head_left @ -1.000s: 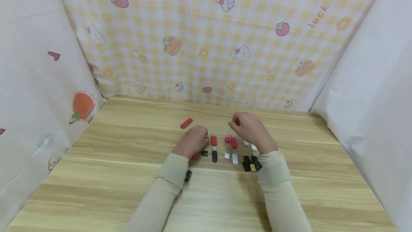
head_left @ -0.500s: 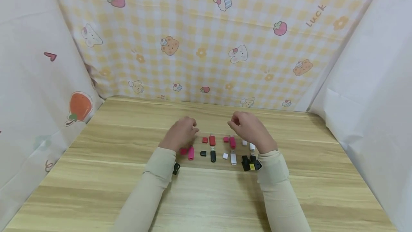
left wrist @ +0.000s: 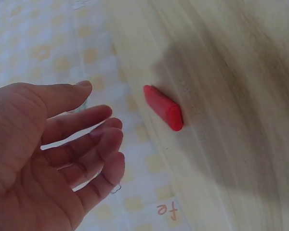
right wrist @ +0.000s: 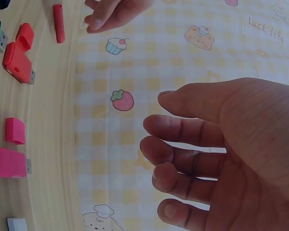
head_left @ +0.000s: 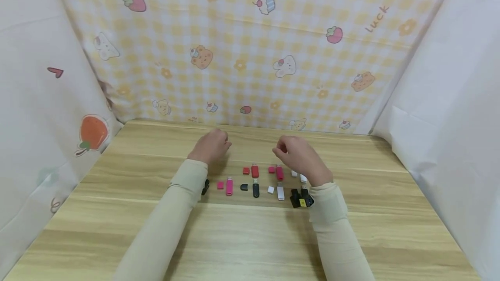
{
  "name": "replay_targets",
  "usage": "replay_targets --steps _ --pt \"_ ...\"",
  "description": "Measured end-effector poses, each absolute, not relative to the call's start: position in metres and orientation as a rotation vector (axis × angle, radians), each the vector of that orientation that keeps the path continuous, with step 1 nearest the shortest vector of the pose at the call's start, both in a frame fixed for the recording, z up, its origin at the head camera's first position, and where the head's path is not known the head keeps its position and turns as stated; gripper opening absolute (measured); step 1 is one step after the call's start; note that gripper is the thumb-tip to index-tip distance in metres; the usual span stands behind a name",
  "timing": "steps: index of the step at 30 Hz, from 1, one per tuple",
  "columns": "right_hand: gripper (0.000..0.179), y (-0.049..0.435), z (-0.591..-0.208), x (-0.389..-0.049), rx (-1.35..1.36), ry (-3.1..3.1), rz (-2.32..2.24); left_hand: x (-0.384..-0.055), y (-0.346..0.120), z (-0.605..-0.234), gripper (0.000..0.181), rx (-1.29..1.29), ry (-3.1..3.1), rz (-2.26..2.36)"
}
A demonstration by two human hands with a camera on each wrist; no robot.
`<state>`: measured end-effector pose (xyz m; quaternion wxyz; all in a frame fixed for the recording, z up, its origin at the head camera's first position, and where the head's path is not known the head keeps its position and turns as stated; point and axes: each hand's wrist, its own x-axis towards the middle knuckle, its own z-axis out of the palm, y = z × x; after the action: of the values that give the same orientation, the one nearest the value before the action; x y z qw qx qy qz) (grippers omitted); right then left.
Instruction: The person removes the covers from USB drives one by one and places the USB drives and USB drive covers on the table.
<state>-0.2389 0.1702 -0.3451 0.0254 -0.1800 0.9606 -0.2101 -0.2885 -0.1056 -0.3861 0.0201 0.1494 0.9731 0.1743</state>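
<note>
My left hand (head_left: 211, 145) hovers with bent, parted fingers and holds nothing. Nearest to it lies a long red stick (left wrist: 163, 108), capped or closed as far as I can tell, which the hand hides in the head view. My right hand (head_left: 302, 158) hangs above the table with loosely curled fingers around nothing. In front of the hands lie uncapped USB sticks with their caps beside them: a red USB stick (head_left: 255, 171) with its red cap (head_left: 246, 171), a dark pink USB stick (head_left: 279, 172), a bright pink USB stick (head_left: 229, 187), a black USB stick (head_left: 255, 189) and a white USB stick (head_left: 280, 192).
A black piece with a yellow label (head_left: 302, 202) lies near my right sleeve. Another black piece (head_left: 205, 187) is partly covered by my left sleeve. A checked curtain (head_left: 242, 47) closes off the table's back edge.
My left hand has let go of the red cap beside the red USB stick and moved left and back, over the red stick. My right hand has hardly moved.
</note>
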Motion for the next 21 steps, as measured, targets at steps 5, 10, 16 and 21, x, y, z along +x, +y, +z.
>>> replay_targets --steps 5,10,16,21 --pt "0.018 0.171 -0.345 -0.239 -0.554 2.970 -0.658 -0.305 -0.104 -0.394 0.026 0.459 2.981 0.432" --pt "0.018 0.170 -0.346 -0.239 -0.554 2.967 -0.661 -0.318 -0.105 -0.402 0.035 0.412 2.913 0.411" --pt "0.017 0.170 -0.346 -0.240 -0.540 2.963 -0.663 -0.323 -0.102 -0.407 0.034 0.402 2.907 0.402" --pt "0.018 0.171 -0.346 -0.240 -0.538 2.955 -0.671 -0.323 -0.096 -0.408 0.025 0.431 2.938 0.369"
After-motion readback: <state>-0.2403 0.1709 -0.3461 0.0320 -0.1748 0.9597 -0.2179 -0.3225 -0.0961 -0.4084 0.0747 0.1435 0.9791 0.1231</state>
